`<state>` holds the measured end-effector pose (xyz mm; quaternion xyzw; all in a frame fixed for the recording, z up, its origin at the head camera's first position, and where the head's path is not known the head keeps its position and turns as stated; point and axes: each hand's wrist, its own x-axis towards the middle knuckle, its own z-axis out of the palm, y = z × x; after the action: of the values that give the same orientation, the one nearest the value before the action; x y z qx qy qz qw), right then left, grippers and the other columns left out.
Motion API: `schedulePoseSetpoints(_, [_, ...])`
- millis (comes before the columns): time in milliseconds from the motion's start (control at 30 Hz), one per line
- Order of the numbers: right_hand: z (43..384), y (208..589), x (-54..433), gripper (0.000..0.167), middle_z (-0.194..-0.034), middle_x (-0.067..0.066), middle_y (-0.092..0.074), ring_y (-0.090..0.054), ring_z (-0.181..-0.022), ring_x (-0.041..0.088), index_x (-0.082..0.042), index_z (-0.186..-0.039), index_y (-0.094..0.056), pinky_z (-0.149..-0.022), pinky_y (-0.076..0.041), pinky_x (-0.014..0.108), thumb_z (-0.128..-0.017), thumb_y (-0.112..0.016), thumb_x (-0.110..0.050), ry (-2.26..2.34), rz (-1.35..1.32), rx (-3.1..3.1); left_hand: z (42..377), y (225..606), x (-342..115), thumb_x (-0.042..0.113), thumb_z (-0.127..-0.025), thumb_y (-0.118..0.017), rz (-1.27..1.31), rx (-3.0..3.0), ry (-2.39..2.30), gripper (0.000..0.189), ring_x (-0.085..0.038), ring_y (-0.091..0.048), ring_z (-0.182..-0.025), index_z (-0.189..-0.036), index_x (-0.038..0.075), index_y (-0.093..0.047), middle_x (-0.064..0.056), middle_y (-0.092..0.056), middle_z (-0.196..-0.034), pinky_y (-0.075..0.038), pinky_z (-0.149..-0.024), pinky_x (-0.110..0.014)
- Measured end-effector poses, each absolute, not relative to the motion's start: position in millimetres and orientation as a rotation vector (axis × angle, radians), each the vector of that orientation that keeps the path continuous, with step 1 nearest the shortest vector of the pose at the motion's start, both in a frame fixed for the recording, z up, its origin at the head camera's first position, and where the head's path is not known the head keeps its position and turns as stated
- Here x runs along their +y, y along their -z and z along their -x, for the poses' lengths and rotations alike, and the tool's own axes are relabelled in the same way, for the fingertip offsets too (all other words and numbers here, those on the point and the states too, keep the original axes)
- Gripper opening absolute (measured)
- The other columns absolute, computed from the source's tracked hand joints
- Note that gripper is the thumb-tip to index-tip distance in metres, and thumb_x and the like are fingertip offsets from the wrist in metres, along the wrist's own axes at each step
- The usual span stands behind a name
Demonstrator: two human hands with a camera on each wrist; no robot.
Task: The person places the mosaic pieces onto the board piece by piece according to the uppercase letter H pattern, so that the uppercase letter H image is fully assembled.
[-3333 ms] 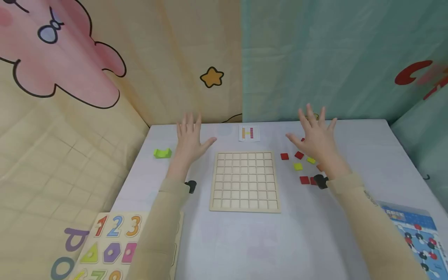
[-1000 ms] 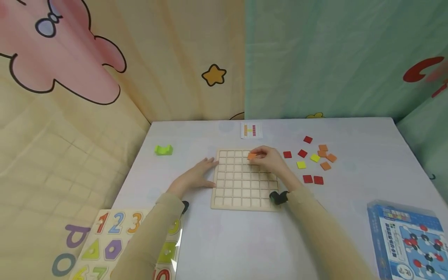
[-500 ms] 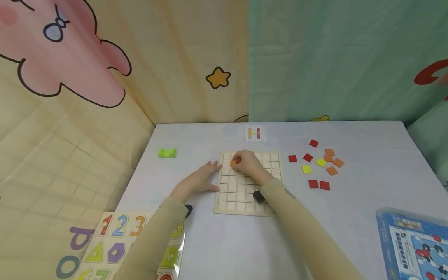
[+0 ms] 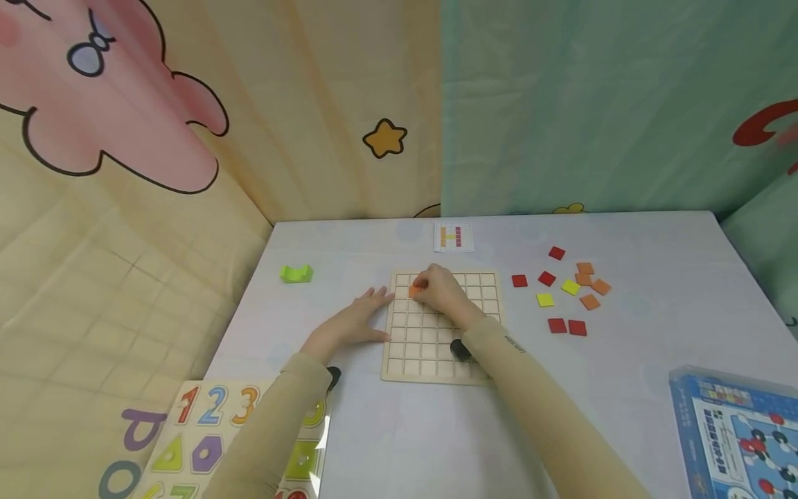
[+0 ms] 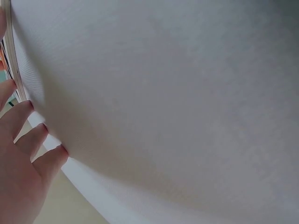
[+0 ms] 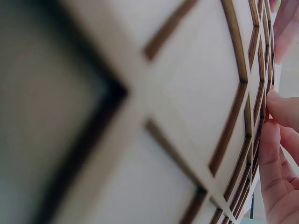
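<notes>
A square wooden grid board (image 4: 414,350) lies mid-table. Over its upper left cells, my right hand (image 4: 441,290) pinches a small orange square tile (image 4: 414,292) between thumb and fingers. Its fingertips are close to the grid in the right wrist view, where the tile is mostly hidden behind the hand (image 6: 280,154). My left hand (image 4: 350,322) lies at the board's left edge, thumb and fingers spread; the left wrist view shows those fingers (image 5: 44,161) extended, with their tips down on the white tabletop.
Loose red (image 4: 557,326), yellow (image 4: 545,300) and orange (image 4: 589,302) tiles lie right of the board. Behind it is a pattern card (image 4: 454,237). A green block (image 4: 296,274) sits at left, a number puzzle (image 4: 206,416) at front left, a blue box (image 4: 704,430) at front right.
Both hands came down from spread poses above the table. The left settled at the board's edge; the right brought an orange tile leftward across the grid and has stayed there over the last half second.
</notes>
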<state>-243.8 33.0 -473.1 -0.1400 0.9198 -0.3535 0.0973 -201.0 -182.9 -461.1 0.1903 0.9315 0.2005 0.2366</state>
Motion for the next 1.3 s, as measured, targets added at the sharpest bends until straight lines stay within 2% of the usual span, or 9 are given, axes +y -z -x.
schedulePoseSetpoints(233, [241,470,41,0.030,-0.109,0.011,-0.065,-0.061,-0.101,0.024,-0.004,-0.116,-0.071,-0.091,-0.054,0.037,-0.087,-0.071,-0.014,1.125,0.388,2.671,203,462,-183,0.034,-0.085,-0.076,-0.547,2.546,-0.562,0.090,-0.034,-0.002,-0.154,-0.157,0.013,-0.027,-0.012,-0.011,-0.166,-0.011,-0.123,-0.057])
schedulePoseSetpoints(400, [239,458,70,0.034,-0.120,0.010,-0.065,-0.063,-0.106,0.025,-0.007,-0.120,-0.069,-0.089,-0.056,0.038,-0.089,-0.071,-0.021,1.265,0.289,2.627,204,464,-186,0.032,-0.084,-0.077,-0.546,2.556,-0.554,0.090,-0.036,-0.004,-0.153,-0.156,0.011,-0.027,-0.013,-0.012,-0.165,-0.010,-0.123,-0.057])
schedulePoseSetpoints(633, [230,432,184,0.048,-0.136,0.015,-0.057,-0.055,-0.121,0.032,-0.009,-0.133,-0.060,-0.097,-0.053,0.046,-0.092,-0.068,-0.034,1.357,-0.048,2.703,203,463,-185,0.032,-0.083,-0.078,-0.503,2.554,-0.562,0.091,-0.033,-0.003,-0.154,-0.156,0.015,-0.028,-0.009,-0.012,-0.166,-0.011,-0.123,-0.056])
schedulePoseSetpoints(733, [218,429,235,0.055,-0.138,0.015,-0.055,-0.053,-0.122,0.033,-0.013,-0.139,-0.055,-0.096,-0.053,0.047,-0.093,-0.064,-0.043,1.366,-0.244,2.715,203,463,-185,0.032,-0.083,-0.078,-0.503,2.554,-0.566,0.090,-0.034,-0.003,-0.154,-0.156,0.015,-0.028,-0.010,-0.013,-0.166,-0.012,-0.123,-0.058])
schedulePoseSetpoints(900, [198,435,290,0.066,-0.145,0.019,-0.048,-0.047,-0.128,0.038,-0.012,-0.147,-0.045,-0.105,-0.046,0.055,-0.095,-0.057,-0.051,1.404,-0.448,2.684,203,462,-186,0.034,-0.083,-0.078,-0.493,2.556,-0.560,0.091,-0.034,-0.003,-0.154,-0.157,0.016,-0.027,-0.009,-0.012,-0.166,-0.012,-0.123,-0.058])
schedulePoseSetpoints(967, [193,439,302,0.068,-0.148,0.019,-0.045,-0.043,-0.133,0.039,-0.010,-0.148,-0.043,-0.109,-0.041,0.057,-0.095,-0.056,-0.050,1.416,-0.486,2.684,203,461,-186,0.034,-0.083,-0.078,-0.494,2.554,-0.565,0.091,-0.034,-0.003,-0.154,-0.157,0.016,-0.027,-0.009,-0.012,-0.166,-0.012,-0.123,-0.058])
schedulePoseSetpoints(1167, [189,454,316,0.064,-0.147,0.021,-0.046,-0.046,-0.130,0.037,-0.006,-0.146,-0.044,-0.110,-0.043,0.053,-0.097,-0.057,-0.045,1.398,-0.568,2.688,202,462,-186,0.034,-0.083,-0.078,-0.512,2.559,-0.566,0.091,-0.036,-0.003,-0.154,-0.156,0.014,-0.028,-0.011,-0.012,-0.166,-0.012,-0.122,-0.060])
schedulePoseSetpoints(1300, [187,460,319,0.063,-0.146,0.027,-0.045,-0.047,-0.128,0.042,0.001,-0.146,-0.042,-0.110,-0.040,0.057,-0.099,-0.056,-0.038,1.397,-0.508,2.660,202,463,-184,0.034,-0.083,-0.078,-0.512,2.558,-0.570,0.091,-0.035,-0.003,-0.154,-0.156,0.015,-0.028,-0.010,-0.013,-0.166,-0.013,-0.122,-0.059])
